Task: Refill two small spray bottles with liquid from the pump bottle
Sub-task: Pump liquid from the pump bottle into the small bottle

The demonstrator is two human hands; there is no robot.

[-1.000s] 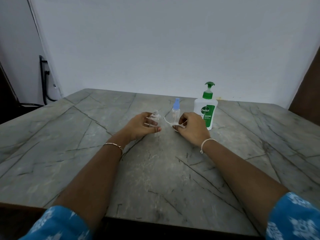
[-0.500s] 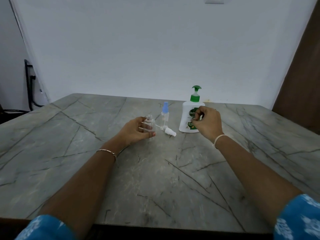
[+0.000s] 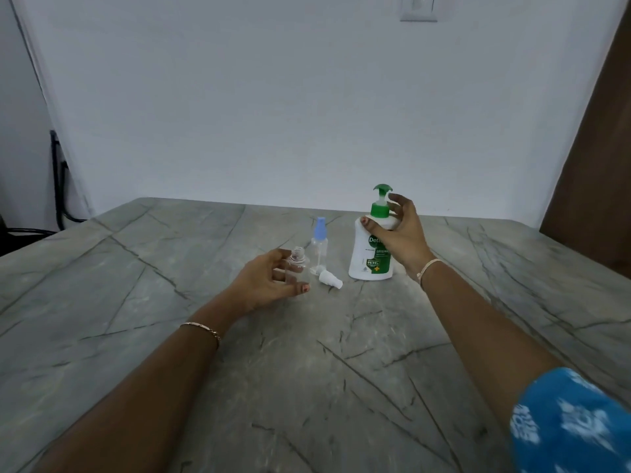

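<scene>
The pump bottle [image 3: 362, 254] stands upright toward the far side of the bench [image 3: 307, 370], a little right of middle. The right grip [image 3: 401, 237] is wrapped round its green collar and shoulder, thumb on the near side and fingers curled behind, just under the pump head [image 3: 381, 191].

To the left, the left grip [image 3: 263, 285] clasps an uncapped small bottle [image 3: 297, 268], upright with its mouth open. The white spray cap [image 3: 330, 280] lies on its side on the bench between that bottle and the pump bottle. A second small bottle [image 3: 320, 245], blue cap on, stands just behind it.

The step looks to be bringing the spout and the open mouth together. That mouth is narrow, so I'd bring the little bottle right under the spout, hold it level, and press the pump slowly. A quick push could squirt past the neck. The loose cap lies close by and could get knocked.
</scene>
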